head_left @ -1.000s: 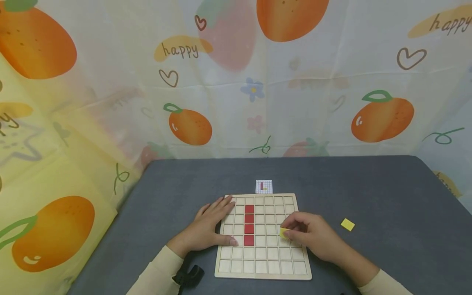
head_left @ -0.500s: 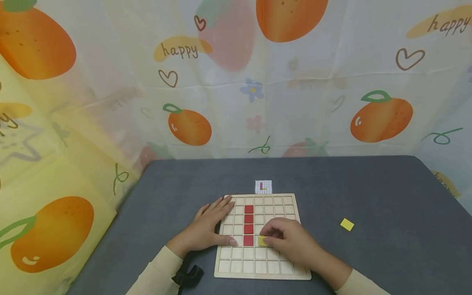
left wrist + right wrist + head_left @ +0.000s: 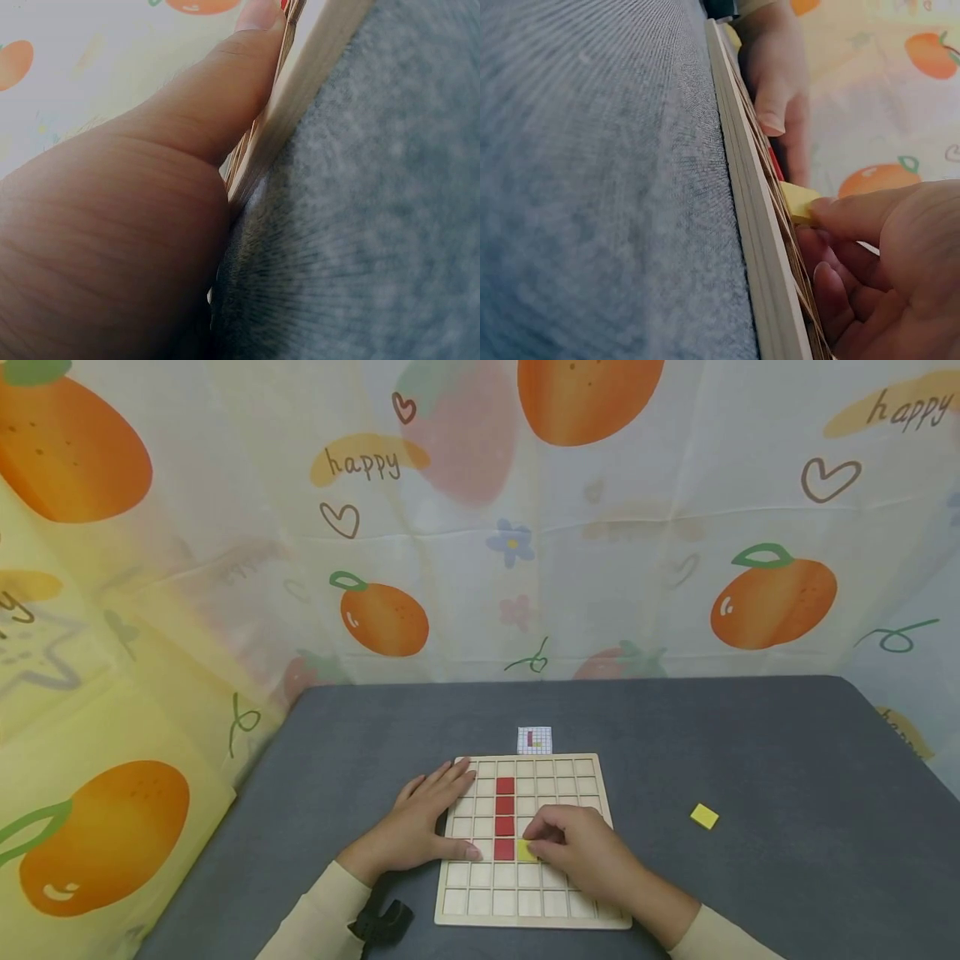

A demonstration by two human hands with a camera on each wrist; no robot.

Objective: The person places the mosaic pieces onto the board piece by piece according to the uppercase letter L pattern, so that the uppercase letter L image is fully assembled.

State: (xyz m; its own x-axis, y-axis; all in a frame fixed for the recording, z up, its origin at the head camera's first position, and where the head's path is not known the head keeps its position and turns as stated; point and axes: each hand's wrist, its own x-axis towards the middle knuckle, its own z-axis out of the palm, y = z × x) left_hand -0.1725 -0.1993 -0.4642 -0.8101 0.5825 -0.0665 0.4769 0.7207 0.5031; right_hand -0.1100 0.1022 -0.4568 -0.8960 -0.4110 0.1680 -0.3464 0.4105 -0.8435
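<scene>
A wooden grid board [image 3: 506,902] lies on the dark table. Several red square tiles [image 3: 505,805] form one upright column in its cells. My right hand [image 3: 577,847] pinches a yellow square tile [image 3: 527,850] just right of the lowest red one. In the right wrist view that yellow tile [image 3: 799,201] stands tilted against the board, held by the thumb and fingers. My left hand [image 3: 420,828] rests on the board's left edge with straight, spread fingers. Its thumb [image 3: 225,82] lies along the board's rim in the left wrist view.
A second yellow tile [image 3: 704,816] lies on the table right of the board. Behind the board's far edge is a small card [image 3: 535,740] printed with a grid pattern. A black strap-like object [image 3: 384,924] is by the left wrist. A fruit-print curtain [image 3: 615,552] hangs behind.
My right hand has carried the yellow tile leftward across the board, up to the cell beside the lowest red tile. The left hand has stayed in place.
</scene>
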